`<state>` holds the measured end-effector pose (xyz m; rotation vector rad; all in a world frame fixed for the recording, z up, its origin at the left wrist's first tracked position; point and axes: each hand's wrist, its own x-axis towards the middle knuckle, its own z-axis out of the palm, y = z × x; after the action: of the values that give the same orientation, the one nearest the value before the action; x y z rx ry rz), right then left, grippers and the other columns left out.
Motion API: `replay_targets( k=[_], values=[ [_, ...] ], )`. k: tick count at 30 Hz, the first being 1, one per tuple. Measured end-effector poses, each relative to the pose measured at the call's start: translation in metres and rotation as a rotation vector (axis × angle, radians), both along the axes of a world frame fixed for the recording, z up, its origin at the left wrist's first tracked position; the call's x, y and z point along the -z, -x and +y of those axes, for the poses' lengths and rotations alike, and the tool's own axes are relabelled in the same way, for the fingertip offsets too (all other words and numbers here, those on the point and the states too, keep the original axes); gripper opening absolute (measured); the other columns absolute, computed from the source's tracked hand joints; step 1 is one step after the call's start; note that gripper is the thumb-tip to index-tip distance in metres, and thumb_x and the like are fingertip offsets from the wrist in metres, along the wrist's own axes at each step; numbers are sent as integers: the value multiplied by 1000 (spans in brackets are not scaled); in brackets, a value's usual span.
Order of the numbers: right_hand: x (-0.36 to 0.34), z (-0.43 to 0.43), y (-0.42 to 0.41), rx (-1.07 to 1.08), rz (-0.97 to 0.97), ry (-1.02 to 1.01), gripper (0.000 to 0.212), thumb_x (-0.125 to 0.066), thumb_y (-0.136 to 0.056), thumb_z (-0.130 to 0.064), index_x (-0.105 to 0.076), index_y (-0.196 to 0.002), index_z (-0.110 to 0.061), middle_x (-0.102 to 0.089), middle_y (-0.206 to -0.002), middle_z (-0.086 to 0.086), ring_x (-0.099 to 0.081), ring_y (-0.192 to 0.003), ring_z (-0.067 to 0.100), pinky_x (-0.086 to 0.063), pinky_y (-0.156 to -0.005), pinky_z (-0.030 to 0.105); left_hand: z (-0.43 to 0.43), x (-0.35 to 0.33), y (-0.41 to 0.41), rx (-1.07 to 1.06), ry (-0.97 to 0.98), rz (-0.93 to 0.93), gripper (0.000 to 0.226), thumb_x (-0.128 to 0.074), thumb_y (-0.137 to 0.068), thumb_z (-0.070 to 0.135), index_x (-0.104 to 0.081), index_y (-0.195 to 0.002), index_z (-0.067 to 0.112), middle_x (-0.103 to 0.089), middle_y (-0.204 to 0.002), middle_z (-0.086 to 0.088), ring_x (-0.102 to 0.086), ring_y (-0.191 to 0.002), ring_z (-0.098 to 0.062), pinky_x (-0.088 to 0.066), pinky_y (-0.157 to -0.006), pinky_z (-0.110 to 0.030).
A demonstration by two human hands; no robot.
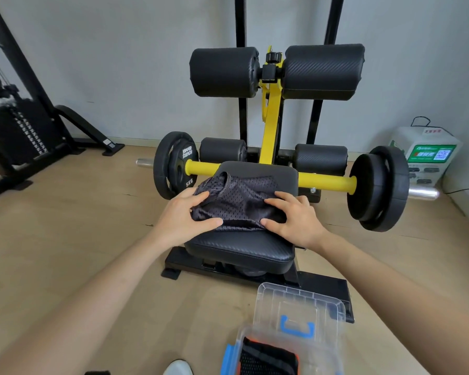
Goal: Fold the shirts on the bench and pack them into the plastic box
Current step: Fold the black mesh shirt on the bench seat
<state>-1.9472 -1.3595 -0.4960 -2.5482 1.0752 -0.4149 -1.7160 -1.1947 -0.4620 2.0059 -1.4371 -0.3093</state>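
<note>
Mesh shirt (236,201) lies bunched on the bench seat (241,247), left hand (184,217) and right hand (293,217) each pinching a side; the plastic box (325,358), cut off below, holds a dark orange-edged garment (266,358).

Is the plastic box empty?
No, a black and orange garment lies inside the box.

Two bare forearms of a person, seen from a head-worn camera, left hand (184,216) and right hand (293,219) both ungloved, arms uncovered as far as the frame's lower corners, rounded toe of a white shoe (178,368) at the bottom edge.
</note>
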Motion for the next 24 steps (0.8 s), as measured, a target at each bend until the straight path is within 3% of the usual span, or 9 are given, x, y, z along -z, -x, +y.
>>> replay_targets(
  k=[4,6,9,12,15,19,24],
  values=[
    [-6,2,3,10,-68,9,71,-49,-78,-70,-49,-141,-39,-36,-155,-6,-33,-134,33,-28,-109,52,-4,-2,0,-92,99,-5,73,-79,-80,46,-56,-142,16,-49,-149,4,-47,-134,-14,-40,-113,-35],
    [-6,1,3,-8,-47,12,68,-52,-82,-69,-48,-143,-39,-34,-156,-8,-32,-136,32,-27,-109,53,-5,-2,-3,-150,111,-41,67,-80,-82,40,-60,-139,12,-52,-146,1,-49,-134,-18,-37,-108,-28],
    [-2,2,3,-34,38,7,64,-55,-87,-65,-44,-145,-41,-30,-159,-9,-27,-139,30,-24,-111,52,-4,2,-4,-159,-33,-69,67,-82,-78,37,-62,-137,12,-58,-138,0,-55,-126,-21,-42,-102,-29],
    [-2,3,4,-33,60,13,65,-58,-87,-61,-41,-146,-41,-28,-159,-8,-24,-140,30,-23,-111,52,-3,7,-6,-152,-217,-52,78,-79,-73,48,-57,-142,20,-51,-142,-2,-49,-130,-24,-41,-106,-38],
    [-7,4,3,16,66,-43,68,-59,-82,-61,-43,-145,-42,-33,-154,-2,-24,-137,32,-22,-111,50,-2,3,-3,-212,-232,-145,85,-61,-62,62,-54,-141,33,-33,-156,1,-32,-140,-27,-34,-111,-43],
    [-11,5,0,122,-52,-102,52,-55,-87,-64,-55,-135,-42,-49,-130,3,-35,-126,31,-28,-108,45,-7,0,11,-101,-29,-415,67,-48,-74,65,-57,-135,40,-27,-161,10,-22,-144,-22,-26,-114,-45],
    [-12,7,-4,76,-67,-95,44,-64,-91,-41,-58,-134,-30,-52,-113,5,-47,-116,32,-39,-103,39,-27,15,24,28,-232,-501,67,-14,-90,74,-37,-149,49,-17,-166,16,-8,-154,-18,-11,-120,-46]
  ],
)
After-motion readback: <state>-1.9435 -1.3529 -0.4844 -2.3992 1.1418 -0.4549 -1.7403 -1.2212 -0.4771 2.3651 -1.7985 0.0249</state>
